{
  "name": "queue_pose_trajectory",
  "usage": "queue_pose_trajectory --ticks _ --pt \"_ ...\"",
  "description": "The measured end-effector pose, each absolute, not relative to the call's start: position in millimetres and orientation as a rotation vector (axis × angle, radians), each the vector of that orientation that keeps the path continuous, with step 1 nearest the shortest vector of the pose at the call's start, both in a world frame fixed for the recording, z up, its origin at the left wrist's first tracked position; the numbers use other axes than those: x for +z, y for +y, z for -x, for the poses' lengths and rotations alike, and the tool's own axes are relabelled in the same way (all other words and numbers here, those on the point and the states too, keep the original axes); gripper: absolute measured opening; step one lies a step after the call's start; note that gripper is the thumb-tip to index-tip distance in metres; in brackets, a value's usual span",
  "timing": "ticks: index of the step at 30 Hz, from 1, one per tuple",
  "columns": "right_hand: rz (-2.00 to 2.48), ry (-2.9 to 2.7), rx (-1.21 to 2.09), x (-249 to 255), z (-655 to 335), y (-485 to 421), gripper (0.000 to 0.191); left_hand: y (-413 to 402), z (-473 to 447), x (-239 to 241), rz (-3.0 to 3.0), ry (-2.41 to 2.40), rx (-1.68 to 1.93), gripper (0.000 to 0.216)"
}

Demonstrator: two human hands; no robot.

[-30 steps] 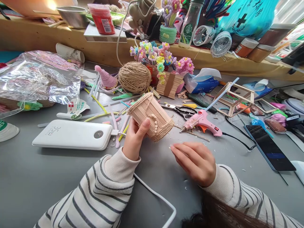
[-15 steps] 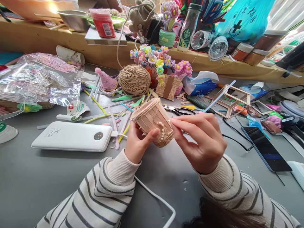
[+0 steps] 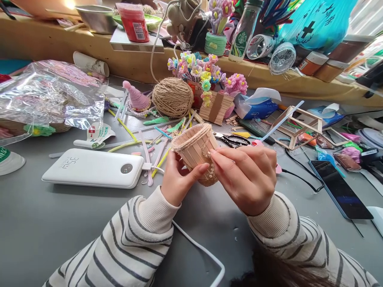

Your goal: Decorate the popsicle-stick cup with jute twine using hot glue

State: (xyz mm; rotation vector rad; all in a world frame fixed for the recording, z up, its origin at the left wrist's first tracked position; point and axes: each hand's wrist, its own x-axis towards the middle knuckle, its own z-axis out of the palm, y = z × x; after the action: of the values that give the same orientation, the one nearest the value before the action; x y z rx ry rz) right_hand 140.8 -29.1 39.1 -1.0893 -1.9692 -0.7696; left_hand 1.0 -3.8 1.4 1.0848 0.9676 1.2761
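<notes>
My left hand (image 3: 182, 179) is wrapped round a small cup (image 3: 196, 153) made of upright wooden sticks, its thumb pressed on the near wall. Twine rims the cup's top and base, and a curved line of small pale beads (image 3: 211, 171) runs down its side. The cup tilts a little, mouth up and to the left. My right hand (image 3: 243, 175) pinches thumb and forefinger together on a tiny pale bead (image 3: 208, 153) against the right wall, above that line. The fingertips hide most of this bead.
A white power bank (image 3: 92, 169) with a cable lies left of the hands. Behind the cup are a twine ball (image 3: 172, 97), black scissors (image 3: 231, 139) and bundled wooden sticks (image 3: 216, 107). A glue gun's pink tip and cord, and a phone (image 3: 339, 189), lie to the right.
My right hand has moved left, bringing its pinched fingertips from just off the cup onto its wall. The cup stands somewhat more upright in my left hand. The view has shifted slightly.
</notes>
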Motion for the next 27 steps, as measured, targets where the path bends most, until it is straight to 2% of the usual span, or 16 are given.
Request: queue_pose_trajectory --ticks 10,27 --pt "1.047 -2.007 -0.901 35.6 -141.0 -28.1 0.013 -3.7 -0.2 -3.1 -1.075 1.003 1.281 0.058" --pt "1.061 -2.044 -0.939 39.1 -139.8 -28.7 0.01 -3.7 -0.5 -3.7 -1.15 1.045 1.28 0.055"
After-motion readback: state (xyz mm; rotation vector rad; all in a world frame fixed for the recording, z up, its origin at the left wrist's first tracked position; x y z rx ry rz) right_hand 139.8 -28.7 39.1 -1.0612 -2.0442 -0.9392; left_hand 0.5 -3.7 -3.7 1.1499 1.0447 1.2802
